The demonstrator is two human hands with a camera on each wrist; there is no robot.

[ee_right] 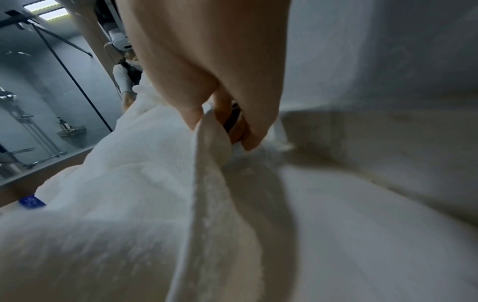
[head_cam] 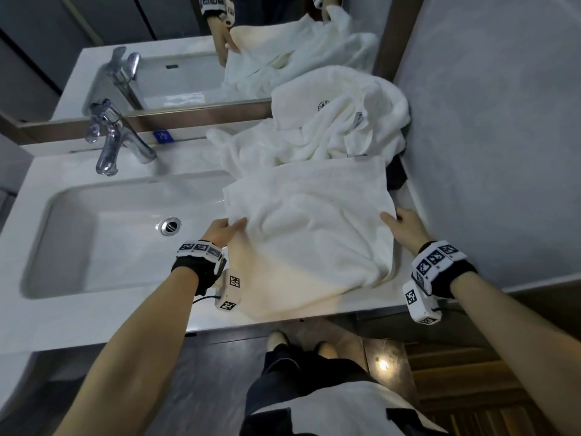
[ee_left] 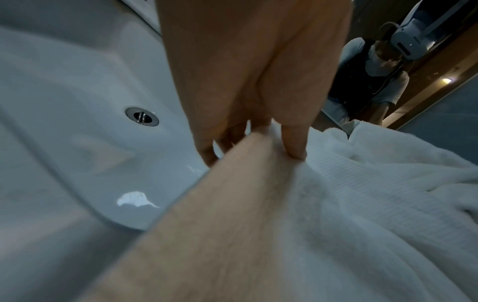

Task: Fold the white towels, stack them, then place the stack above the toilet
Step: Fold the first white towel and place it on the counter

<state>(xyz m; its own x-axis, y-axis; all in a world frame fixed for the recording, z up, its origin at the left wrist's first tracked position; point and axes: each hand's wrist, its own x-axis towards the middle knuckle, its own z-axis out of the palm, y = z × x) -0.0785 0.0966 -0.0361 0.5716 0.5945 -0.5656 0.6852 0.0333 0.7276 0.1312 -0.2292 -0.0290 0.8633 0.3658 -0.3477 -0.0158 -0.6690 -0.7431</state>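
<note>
Our left hand and right hand each pinched an edge of the white towel, which lay right of the sink; the towel pile sat behind it.

The white vanity counter carried everything. Its sink basin with a metal drain was sunk in the left part, and a chrome faucet stood behind it. On the right part lay a half-folded white towel, and behind it, against the mirror frame, a crumpled heap of white towels. A small blue label sat at the back edge.
</note>
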